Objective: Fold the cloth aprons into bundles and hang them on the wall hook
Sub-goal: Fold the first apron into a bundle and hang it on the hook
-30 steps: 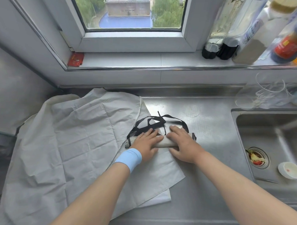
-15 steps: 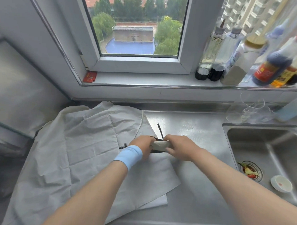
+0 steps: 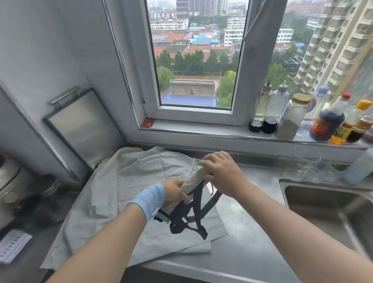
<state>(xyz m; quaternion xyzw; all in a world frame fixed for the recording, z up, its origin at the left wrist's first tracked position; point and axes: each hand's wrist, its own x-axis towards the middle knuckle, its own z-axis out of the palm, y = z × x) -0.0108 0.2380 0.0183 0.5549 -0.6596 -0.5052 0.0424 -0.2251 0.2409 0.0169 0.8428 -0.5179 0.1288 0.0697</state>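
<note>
Both hands are gripping the rolled apron bundle (image 3: 193, 179) above the counter: left hand (image 3: 173, 192) low, right hand (image 3: 221, 171) apparently pinching its top; black straps (image 3: 187, 217) are dangling.

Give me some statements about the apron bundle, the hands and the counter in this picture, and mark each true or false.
1. Both hands hold the rolled apron bundle. True.
2. The black straps are wound tightly around the bundle. False: they dangle loose below it.
3. The left hand has a blue wristband next to it. True.
4. The right hand rests in the sink. False: it grips the bundle's upper end.
5. Another apron lies spread on the counter. True.
</note>
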